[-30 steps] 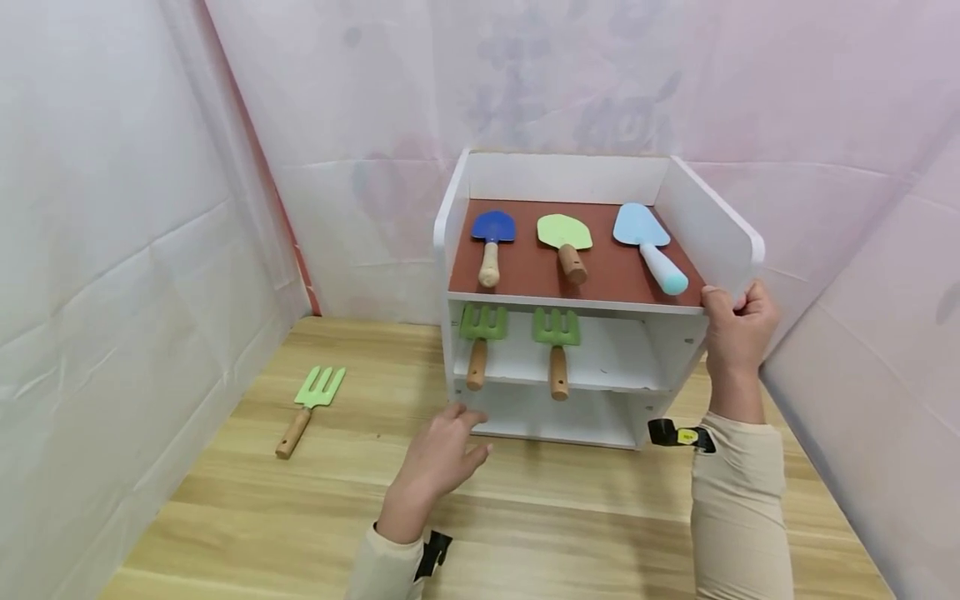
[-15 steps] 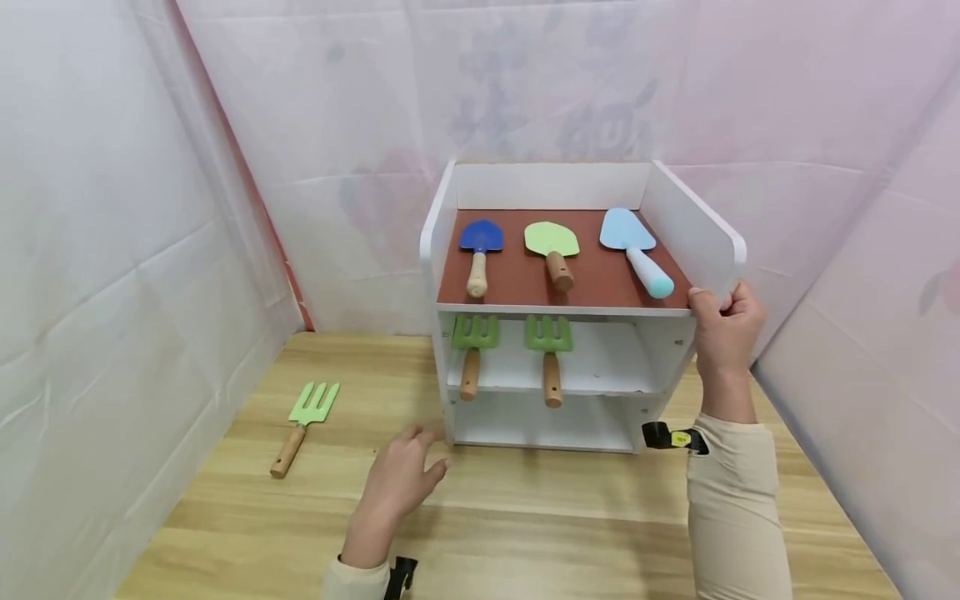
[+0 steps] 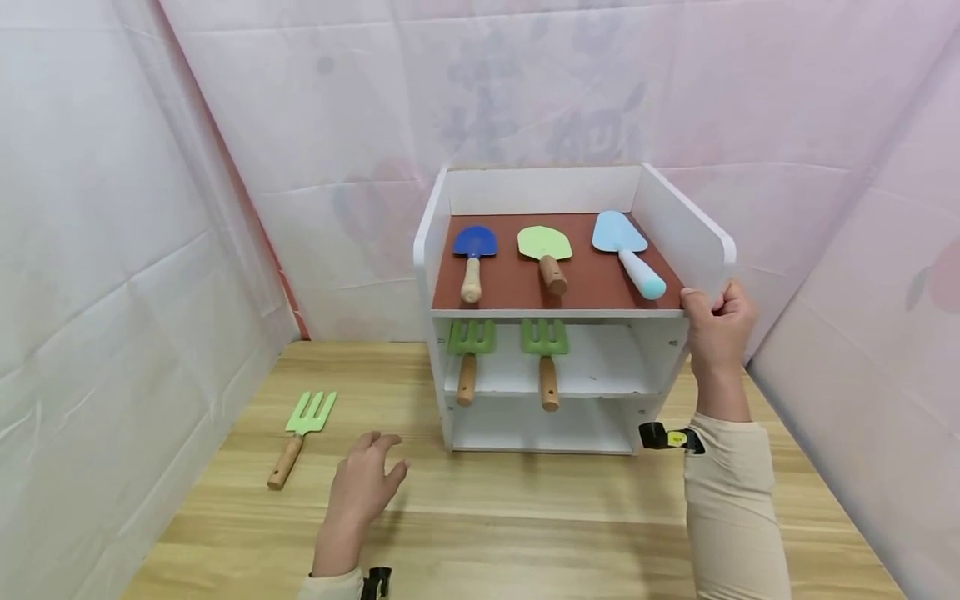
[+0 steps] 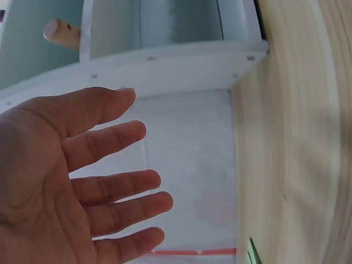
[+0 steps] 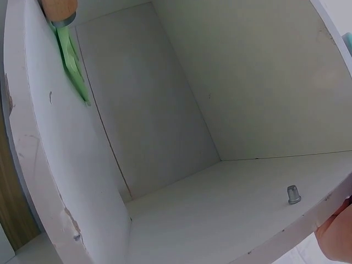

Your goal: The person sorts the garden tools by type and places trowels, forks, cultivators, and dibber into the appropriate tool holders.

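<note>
My right hand (image 3: 720, 333) grips the front right corner of the white shelf unit (image 3: 420, 258), its fingers curled at the side panel. Over the wooden table, my left hand (image 3: 362, 483) hovers with fingers spread and holds nothing. Nearest to it lies a hand fork (image 3: 288, 458) with light green tines and a wooden handle. Two more green hand forks, a left one (image 3: 467, 375) and a right one (image 3: 549, 379), rest on the middle shelf, handles jutting forward. On the brown top are a blue trowel (image 3: 472, 258), a green trowel (image 3: 551, 267) and a light blue trowel (image 3: 637, 267).
The wooden table (image 3: 480, 542) reaches to pale sheet walls (image 3: 97, 275) at the left, back and right. A small metal shelf pin (image 5: 293, 194) sticks out inside the shelf's side panel in the right wrist view. The bottom compartment (image 3: 540, 427) opens to the front.
My left hand has moved left, away from the shelf unit and closer to the hand fork on the table. The right hand keeps its grip. The head view has shifted slightly.
</note>
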The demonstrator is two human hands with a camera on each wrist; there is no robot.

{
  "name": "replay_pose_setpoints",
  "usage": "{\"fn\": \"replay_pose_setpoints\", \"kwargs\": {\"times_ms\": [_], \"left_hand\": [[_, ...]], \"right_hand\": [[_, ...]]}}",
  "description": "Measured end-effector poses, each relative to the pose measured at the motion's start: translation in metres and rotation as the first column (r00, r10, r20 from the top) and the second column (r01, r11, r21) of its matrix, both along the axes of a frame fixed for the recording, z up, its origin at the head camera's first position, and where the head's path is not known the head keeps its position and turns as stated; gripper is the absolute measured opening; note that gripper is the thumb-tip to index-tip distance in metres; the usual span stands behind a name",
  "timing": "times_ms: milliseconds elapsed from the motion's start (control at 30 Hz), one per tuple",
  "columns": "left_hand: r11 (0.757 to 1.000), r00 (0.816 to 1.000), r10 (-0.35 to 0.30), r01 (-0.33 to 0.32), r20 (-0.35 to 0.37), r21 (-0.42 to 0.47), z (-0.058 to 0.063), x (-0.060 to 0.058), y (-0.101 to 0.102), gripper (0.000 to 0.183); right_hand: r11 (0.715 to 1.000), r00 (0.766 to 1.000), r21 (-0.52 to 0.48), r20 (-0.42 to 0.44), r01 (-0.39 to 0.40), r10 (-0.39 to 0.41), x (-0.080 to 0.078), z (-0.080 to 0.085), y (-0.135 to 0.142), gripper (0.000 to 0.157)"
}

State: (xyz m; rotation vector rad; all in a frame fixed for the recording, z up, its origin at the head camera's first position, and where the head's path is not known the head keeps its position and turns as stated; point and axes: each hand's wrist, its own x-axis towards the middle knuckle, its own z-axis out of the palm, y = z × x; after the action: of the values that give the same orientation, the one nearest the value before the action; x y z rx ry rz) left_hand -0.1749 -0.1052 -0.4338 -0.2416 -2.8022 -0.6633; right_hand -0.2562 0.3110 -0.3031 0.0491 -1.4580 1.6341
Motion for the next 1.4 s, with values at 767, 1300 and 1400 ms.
{"fn": "replay_pose_setpoints", "kwargs": {"times_ms": [767,1300,1400], "left_hand": [[0.996,0.997,0.072,-0.071,0.029,-0.05,-0.021,-0.011,-0.074,0.039],[0.995,0.994,0.075,-0.071,0.074,-0.064,-0.026,-0.02,-0.123,0.045],[0.996,0.992,0.073,-0.068,0.103,-0.05,-0.027,-0.02,-0.129,0.046]], "right_hand": [[1.0,1.0,-0.013,-0.011,-0.003,0.003,0.0,-0.001,-0.001,0.026],[1.0,1.0,-0.001,0.007,0.001,-0.001,0.001,0.0,-0.001,0.025],[1.0,1.0,-0.001,0.004,-0.003,0.003,0.001,-0.001,-0.001,0.026]]}}
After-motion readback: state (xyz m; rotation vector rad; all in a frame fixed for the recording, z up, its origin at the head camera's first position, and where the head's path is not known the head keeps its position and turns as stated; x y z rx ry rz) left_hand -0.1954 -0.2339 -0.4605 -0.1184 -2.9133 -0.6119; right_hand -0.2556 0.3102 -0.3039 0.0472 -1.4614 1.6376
